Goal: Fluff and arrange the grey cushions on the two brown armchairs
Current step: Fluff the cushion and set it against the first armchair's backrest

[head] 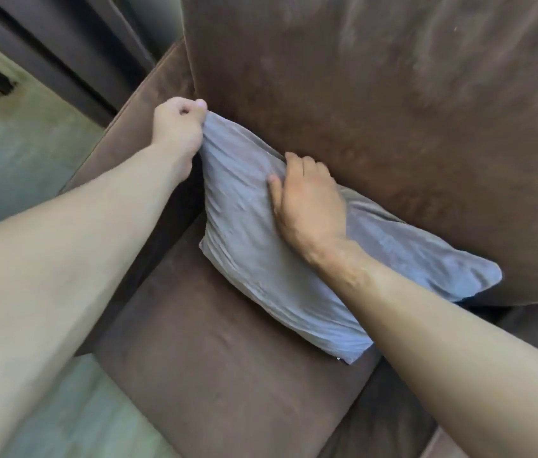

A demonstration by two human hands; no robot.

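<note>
A grey cushion (248, 233) leans against the backrest of a brown armchair (376, 127), its lower edge resting on the seat (221, 375). My left hand (178, 127) pinches the cushion's top left corner with closed fingers. Flat on the cushion's upper middle lies my right hand (307, 200), fingers spread, pressing the fabric toward the backrest. The cushion's fabric is wrinkled and its right corner sticks out toward the right. Only one armchair is in view.
The chair's left armrest (129, 133) runs beside my left forearm. Dark curtains (72, 44) hang behind the chair at the upper left. A pale floor (6, 160) shows to the left and below the seat.
</note>
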